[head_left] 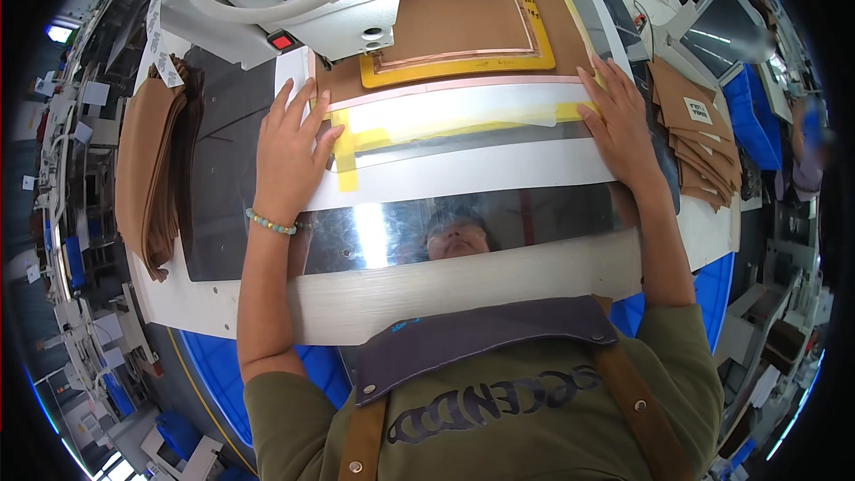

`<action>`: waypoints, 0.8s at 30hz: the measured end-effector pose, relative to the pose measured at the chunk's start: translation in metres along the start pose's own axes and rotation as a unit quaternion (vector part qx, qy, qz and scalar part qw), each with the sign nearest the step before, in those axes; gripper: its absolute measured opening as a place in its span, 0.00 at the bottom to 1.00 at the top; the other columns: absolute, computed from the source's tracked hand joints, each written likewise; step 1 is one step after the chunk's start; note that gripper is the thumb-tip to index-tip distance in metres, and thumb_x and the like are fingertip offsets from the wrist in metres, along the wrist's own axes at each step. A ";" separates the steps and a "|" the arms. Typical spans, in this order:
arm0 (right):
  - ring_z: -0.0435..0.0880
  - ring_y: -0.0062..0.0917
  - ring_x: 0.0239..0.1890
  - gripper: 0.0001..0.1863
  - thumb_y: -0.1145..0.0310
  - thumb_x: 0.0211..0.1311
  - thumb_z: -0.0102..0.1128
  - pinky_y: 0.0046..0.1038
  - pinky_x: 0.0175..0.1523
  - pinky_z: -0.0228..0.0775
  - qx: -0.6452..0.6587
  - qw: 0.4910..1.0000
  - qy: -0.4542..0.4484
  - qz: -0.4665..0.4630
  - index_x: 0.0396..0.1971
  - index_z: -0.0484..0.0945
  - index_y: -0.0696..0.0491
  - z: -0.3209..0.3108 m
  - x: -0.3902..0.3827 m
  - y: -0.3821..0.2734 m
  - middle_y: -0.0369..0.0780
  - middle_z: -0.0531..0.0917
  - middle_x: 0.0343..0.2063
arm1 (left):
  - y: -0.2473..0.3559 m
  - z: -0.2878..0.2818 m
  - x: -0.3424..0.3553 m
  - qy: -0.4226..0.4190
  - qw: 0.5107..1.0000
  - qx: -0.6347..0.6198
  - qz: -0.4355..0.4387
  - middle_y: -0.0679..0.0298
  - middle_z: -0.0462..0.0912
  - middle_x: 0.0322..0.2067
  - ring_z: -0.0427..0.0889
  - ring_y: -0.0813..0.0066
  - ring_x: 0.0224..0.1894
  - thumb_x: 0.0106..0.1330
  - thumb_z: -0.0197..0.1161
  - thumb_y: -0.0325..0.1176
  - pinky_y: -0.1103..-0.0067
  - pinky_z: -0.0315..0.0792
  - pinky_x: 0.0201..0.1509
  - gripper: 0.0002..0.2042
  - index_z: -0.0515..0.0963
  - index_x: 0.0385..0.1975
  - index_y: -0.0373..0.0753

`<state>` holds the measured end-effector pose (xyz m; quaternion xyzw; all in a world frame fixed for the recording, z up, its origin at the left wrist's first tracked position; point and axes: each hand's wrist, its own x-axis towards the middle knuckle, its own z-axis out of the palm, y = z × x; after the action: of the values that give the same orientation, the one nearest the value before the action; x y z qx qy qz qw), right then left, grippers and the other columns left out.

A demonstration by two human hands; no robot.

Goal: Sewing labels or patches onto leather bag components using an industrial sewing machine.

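Observation:
A flat brown panel lies under the white machine head, with a yellow rectangular frame resting on it. Along the panel's near edge runs a pink strip, and below that a clear sheet with yellow tape on it. My left hand rests at the left end of the strip, fingers spread. At the right end, my right hand lies with its fingers stretched over the panel's corner and the taped edge. Neither hand grips anything that I can make out.
Folded brown pieces stand at the left, and a stack of brown pieces lies at the right. A shiny metal plate lies nearest me. A screen stands at the far right, beside a blue bin.

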<state>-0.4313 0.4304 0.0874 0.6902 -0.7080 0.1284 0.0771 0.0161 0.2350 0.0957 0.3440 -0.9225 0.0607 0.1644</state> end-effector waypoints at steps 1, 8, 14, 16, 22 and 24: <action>0.59 0.43 0.81 0.28 0.54 0.82 0.51 0.46 0.81 0.48 -0.004 1.000 0.005 -0.005 0.74 0.73 0.50 0.000 0.000 0.000 0.45 0.67 0.78 | 0.000 0.000 0.000 -0.013 1.000 0.004 -0.002 0.55 0.76 0.71 0.66 0.49 0.78 0.74 0.68 0.42 0.58 0.66 0.77 0.24 0.82 0.66 0.40; 0.59 0.42 0.81 0.28 0.53 0.82 0.51 0.46 0.81 0.48 0.014 1.000 0.019 -0.016 0.75 0.73 0.49 0.000 -0.001 0.000 0.46 0.68 0.77 | 0.002 -0.001 0.001 -0.012 1.000 -0.022 -0.006 0.53 0.72 0.75 0.64 0.46 0.79 0.74 0.67 0.41 0.58 0.64 0.78 0.25 0.80 0.69 0.42; 0.59 0.44 0.81 0.29 0.50 0.83 0.50 0.46 0.82 0.47 0.002 1.000 0.016 -0.012 0.74 0.74 0.50 0.002 -0.001 0.001 0.46 0.68 0.77 | -0.001 -0.001 0.002 -0.047 0.998 -0.038 0.000 0.52 0.70 0.76 0.63 0.42 0.79 0.75 0.66 0.40 0.57 0.62 0.79 0.25 0.78 0.71 0.44; 0.59 0.45 0.81 0.29 0.50 0.83 0.50 0.47 0.82 0.47 0.003 1.000 0.017 -0.006 0.73 0.74 0.50 0.002 -0.001 0.001 0.46 0.68 0.77 | -0.002 0.000 0.000 -0.035 0.998 -0.043 0.001 0.52 0.70 0.76 0.63 0.43 0.79 0.75 0.66 0.39 0.57 0.62 0.79 0.25 0.78 0.70 0.43; 0.65 0.48 0.77 0.29 0.50 0.80 0.55 0.51 0.78 0.54 -0.007 0.998 0.055 -0.031 0.71 0.75 0.52 0.011 -0.001 0.003 0.50 0.70 0.74 | -0.009 0.002 -0.001 -0.033 0.997 -0.066 0.018 0.51 0.71 0.75 0.65 0.43 0.78 0.76 0.64 0.38 0.57 0.61 0.79 0.24 0.77 0.71 0.42; 0.67 0.48 0.76 0.29 0.48 0.78 0.57 0.51 0.76 0.57 -0.012 0.997 0.073 -0.031 0.68 0.78 0.52 0.013 -0.001 0.002 0.51 0.73 0.72 | -0.010 0.003 0.001 -0.039 0.998 -0.043 0.029 0.51 0.70 0.76 0.66 0.44 0.78 0.77 0.62 0.38 0.57 0.59 0.80 0.25 0.76 0.72 0.41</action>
<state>-0.4322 0.4279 0.0746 0.6994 -0.6804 0.1679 0.1406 0.0215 0.2263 0.0932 0.3122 -0.9394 0.0118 0.1411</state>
